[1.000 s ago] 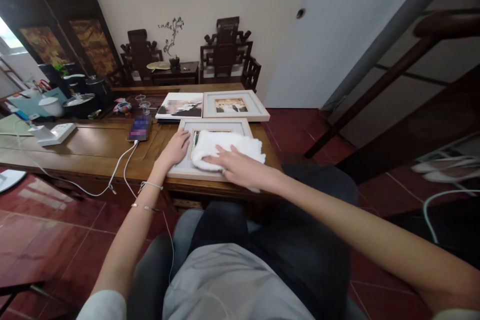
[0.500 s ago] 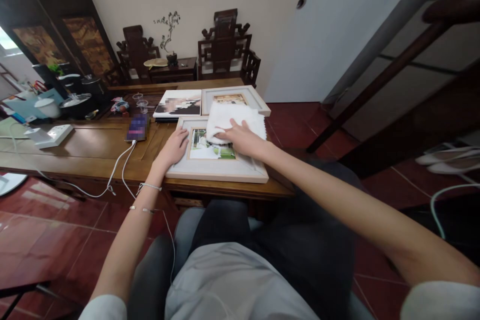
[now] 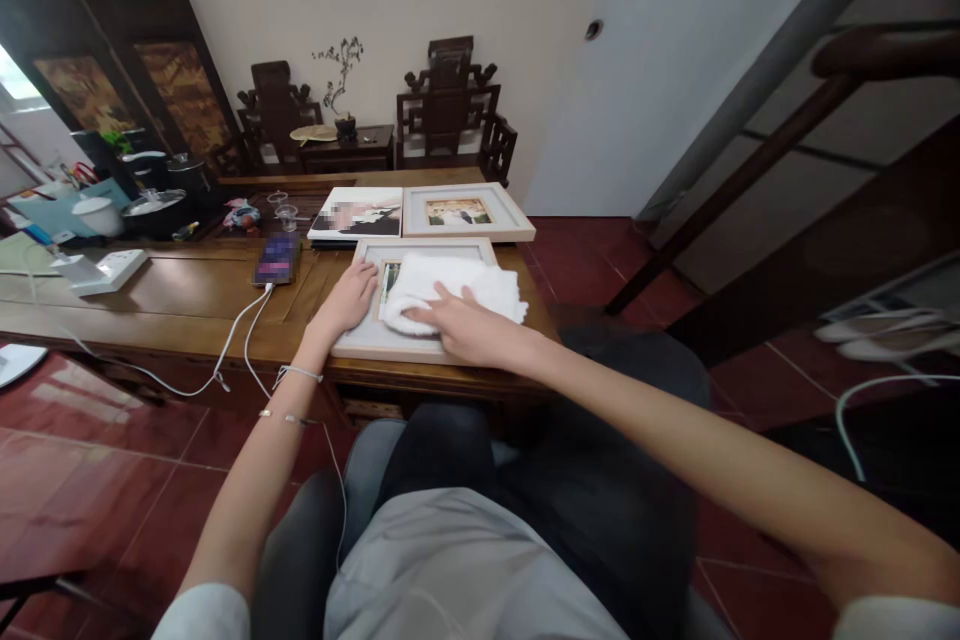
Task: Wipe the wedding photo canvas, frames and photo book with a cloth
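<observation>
A white-framed picture [image 3: 375, 345] lies flat at the near edge of a wooden table [image 3: 187, 290]. My left hand [image 3: 349, 298] rests on its left border, fingers flat and spread. My right hand [image 3: 457, 332] presses a folded white cloth [image 3: 450, 285] onto the glass, fingers stretched over it. The cloth covers most of the photo in the frame.
A second white frame [image 3: 465, 212] and a photo print [image 3: 356, 213] lie further back. A phone [image 3: 276, 260] with a white cable [image 3: 240, 330] sits left of the frame. A power strip [image 3: 109, 270], pots and glasses crowd the left end. Dark wooden chairs [image 3: 450, 105] stand by the wall.
My right hand has drawn the cloth back from the frame's far right corner toward the near middle, covering the photo again. My left hand has stayed on the frame's left border.
</observation>
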The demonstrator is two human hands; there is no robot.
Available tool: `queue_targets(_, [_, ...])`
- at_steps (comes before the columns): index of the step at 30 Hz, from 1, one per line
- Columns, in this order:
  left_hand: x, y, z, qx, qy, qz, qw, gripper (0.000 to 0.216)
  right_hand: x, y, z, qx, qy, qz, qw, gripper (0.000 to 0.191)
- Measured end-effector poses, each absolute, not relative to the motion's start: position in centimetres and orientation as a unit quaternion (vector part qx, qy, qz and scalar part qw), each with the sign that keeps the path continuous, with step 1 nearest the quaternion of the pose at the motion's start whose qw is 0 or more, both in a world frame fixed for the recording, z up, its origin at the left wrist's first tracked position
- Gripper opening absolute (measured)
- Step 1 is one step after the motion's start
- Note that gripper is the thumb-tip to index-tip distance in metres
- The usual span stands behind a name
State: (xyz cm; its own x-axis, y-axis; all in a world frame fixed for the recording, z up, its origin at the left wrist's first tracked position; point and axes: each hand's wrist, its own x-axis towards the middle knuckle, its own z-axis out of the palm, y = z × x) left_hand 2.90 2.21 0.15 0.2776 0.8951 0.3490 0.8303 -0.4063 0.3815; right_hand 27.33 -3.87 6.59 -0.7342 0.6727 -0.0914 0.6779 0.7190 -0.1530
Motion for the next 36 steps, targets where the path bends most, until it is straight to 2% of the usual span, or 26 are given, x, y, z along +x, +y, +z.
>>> queue_targets(4, [3.3, 1.7, 0.7, 0.778, 0.540, 0.304, 0.101, 0.060, 23.6, 2.1, 5.6, 0.438, 0.898, -0.029, -0.026, 0.076])
queue_targets(7, [3.5, 1.5, 1.1, 0.771, 0.525, 0.342, 0.112, 0.068, 20.6, 4.5, 6.2, 0.430, 0.903, -0.004, -0.018, 0.068])
queue_targets(13, [3.5, 1.6, 1.5, 0.761, 0.526, 0.361, 0.118, 0.071, 19.6, 0.7, 7.0, 0.375, 0.927, -0.020, 0.025, 0.059])
queue_targets(18, [2.8, 2.4, 1.6, 0.763, 0.550, 0.327, 0.089, 0.062, 22.9, -3.2, 8.5, 0.278, 0.954, -0.097, 0.053, 0.059])
queue_targets(21, [2.0, 3.2, 1.6, 0.775, 0.549, 0.307, 0.063, 0.052, 23.3, -3.9, 9.5, 0.261, 0.956, -0.129, 0.039, 0.053])
queue_targets(29, [1.3, 3.4, 1.3, 0.806, 0.528, 0.267, 0.033, 0.044, 22.3, -6.9, 8.1, 0.263, 0.964, -0.032, -0.010, 0.050])
queue_targets(34, [1.2, 3.7, 0.5, 0.804, 0.530, 0.263, 0.059, 0.046, 26.6, -7.2, 10.1, 0.323, 0.943, -0.054, 0.065, 0.045])
queue_targets(36, [0.9, 3.9, 0.2, 0.800, 0.534, 0.260, 0.083, 0.046, 27.0, -7.2, 11.3, 0.339, 0.936, -0.068, 0.065, 0.044])
